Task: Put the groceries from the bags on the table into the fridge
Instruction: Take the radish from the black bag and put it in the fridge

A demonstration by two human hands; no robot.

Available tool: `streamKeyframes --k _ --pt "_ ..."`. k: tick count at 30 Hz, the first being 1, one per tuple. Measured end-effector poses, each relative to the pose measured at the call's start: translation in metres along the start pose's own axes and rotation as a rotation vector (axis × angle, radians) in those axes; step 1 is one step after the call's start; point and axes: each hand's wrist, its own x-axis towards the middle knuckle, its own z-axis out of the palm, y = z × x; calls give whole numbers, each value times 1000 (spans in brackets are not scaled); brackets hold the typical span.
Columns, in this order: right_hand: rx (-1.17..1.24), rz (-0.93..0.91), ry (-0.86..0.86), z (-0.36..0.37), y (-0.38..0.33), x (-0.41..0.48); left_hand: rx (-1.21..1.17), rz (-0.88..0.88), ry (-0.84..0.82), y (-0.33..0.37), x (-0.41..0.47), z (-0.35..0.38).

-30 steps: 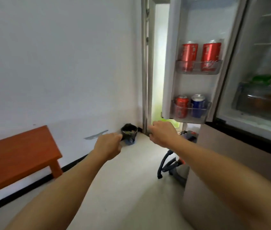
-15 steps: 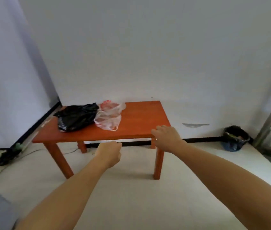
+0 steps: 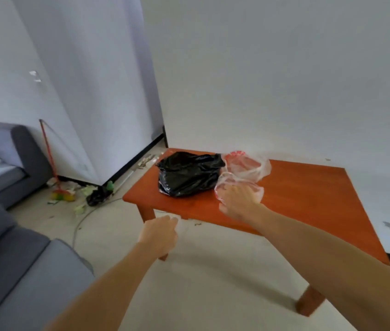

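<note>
An orange-brown wooden table [image 3: 308,199] stands against the white wall. A crumpled black plastic bag [image 3: 186,173] lies on its left part. Two clear plastic bags with red print sit beside the black one, one at the back [image 3: 249,163] and one nearer [image 3: 256,191]. My right hand [image 3: 237,200] reaches over the table's front part, with its fingers at the near edge of the nearer clear bag; I see no grip. In front of the table's left front edge my left hand [image 3: 160,235] hovers, loosely curled and holding nothing. The fridge is out of view.
A grey sofa [image 3: 10,271] fills the lower left, with another grey seat [image 3: 5,163] further back. A broom [image 3: 55,182], a small black bag [image 3: 98,195] and litter lie on the floor by the wall corner. Bare floor lies between me and the table.
The view swung left from the open fridge to the table and came closer. My right hand moved from the table's front edge onto the nearer clear bag. My left hand stays loosely curled.
</note>
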Motion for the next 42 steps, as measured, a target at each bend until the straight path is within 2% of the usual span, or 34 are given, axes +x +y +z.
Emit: streamKeyframes --k 7,12,18,24,30,34,38,40,42 --pt "1 -107 -74 49 -48 151 -99 -88 -16 -116 84 37" --pt "61 -30 -134 91 -64 257 -120 -58 14 -201 168 58" --pt "202 115 -145 104 -49 358 -134 14 31 -272 278 53" --pt "344 304 -149 143 -12 442 -150 119 67 -294 391 67" --pt "492 332 -296 217 13 518 -90 235 -9 -299 515 91" --pt "613 284 -547 271 -2 537 -24 399 -65 -290 584 111" --pt "700 334 -636 306 -31 544 65 551 -197 -284 626 143" --pt "731 402 -668 318 -44 543 172 583 -279 -293 635 162" --pt "734 443 -692 325 -53 543 245 573 -294 -309 641 175"
